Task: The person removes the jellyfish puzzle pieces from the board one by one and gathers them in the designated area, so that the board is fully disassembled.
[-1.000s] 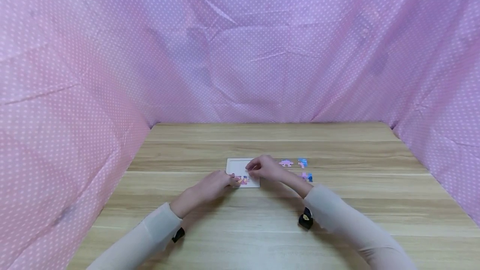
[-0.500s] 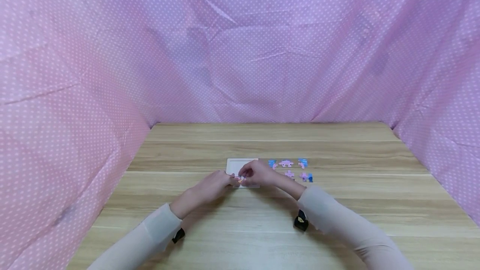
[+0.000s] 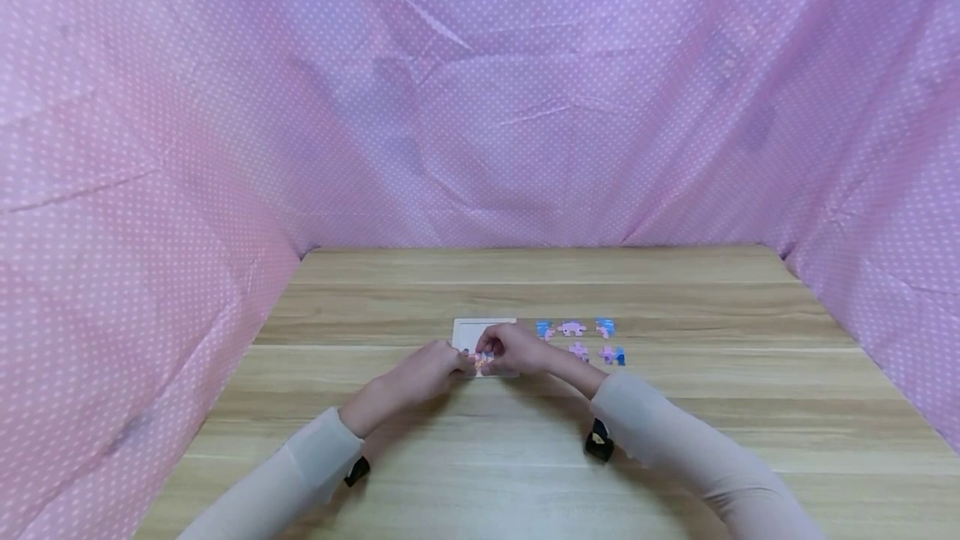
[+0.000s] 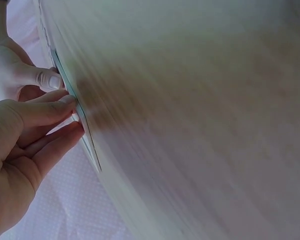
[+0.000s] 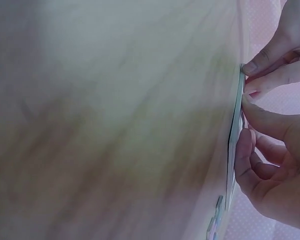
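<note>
A white puzzle board [image 3: 467,332] lies on the table, with colourful puzzle pieces [image 3: 481,361] along its near edge, partly covered by fingers. My left hand [image 3: 435,367] rests at the board's near left corner, its fingertips on the pieces. In the left wrist view, the left thumb and fingers [image 4: 55,110] reach fairly straight to the board's edge. From the right, my right hand [image 3: 517,348] comes in over the board and pinches a puzzle piece between thumb and curled fingers. In the right wrist view, those fingers [image 5: 245,155] sit right at the board, close beside the left hand.
Several loose pieces lie right of the board, among them a pink piece [image 3: 572,329], a blue-and-pink corner piece [image 3: 605,327] and a dark-blue-edged piece [image 3: 613,355]. Black wrist devices [image 3: 599,445] hang under both sleeves. A pink dotted curtain [image 3: 480,107] surrounds the wooden table [image 3: 480,457].
My right hand has moved slightly left and nearer, down onto the pieces at the board's near edge, uncovering loose pieces on the right. The left hand has stayed in place.
</note>
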Action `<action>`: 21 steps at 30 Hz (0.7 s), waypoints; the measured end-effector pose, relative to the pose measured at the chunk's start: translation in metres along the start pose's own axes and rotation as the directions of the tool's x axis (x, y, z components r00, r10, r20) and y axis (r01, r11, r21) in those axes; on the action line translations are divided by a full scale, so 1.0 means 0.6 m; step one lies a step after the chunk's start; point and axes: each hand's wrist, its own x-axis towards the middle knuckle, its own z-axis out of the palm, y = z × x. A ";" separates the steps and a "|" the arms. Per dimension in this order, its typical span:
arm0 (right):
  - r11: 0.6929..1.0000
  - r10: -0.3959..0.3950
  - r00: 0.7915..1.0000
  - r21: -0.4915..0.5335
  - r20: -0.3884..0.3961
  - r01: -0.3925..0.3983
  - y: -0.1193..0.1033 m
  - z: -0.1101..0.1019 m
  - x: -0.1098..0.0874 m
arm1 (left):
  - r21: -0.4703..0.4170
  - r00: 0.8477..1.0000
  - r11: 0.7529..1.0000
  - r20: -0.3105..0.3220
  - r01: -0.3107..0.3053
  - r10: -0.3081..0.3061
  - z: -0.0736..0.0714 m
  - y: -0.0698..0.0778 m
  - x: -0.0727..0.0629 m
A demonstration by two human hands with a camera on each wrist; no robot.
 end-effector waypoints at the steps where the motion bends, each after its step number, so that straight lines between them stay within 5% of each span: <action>1: 1.000 0.002 1.000 -0.005 0.002 -0.002 0.000 0.000 0.000 | -0.014 1.000 1.000 0.002 0.005 -0.005 0.001 -0.001 0.000; 8: 0.999 0.042 0.999 0.018 -0.012 -0.042 0.002 -0.002 0.003 | -0.102 0.998 0.992 0.010 0.068 -0.067 0.003 -0.003 -0.003; 21: 0.989 0.072 0.996 0.132 -0.049 -0.065 0.016 -0.022 -0.005 | -0.052 0.999 0.999 -0.046 0.009 -0.011 0.010 -0.010 -0.002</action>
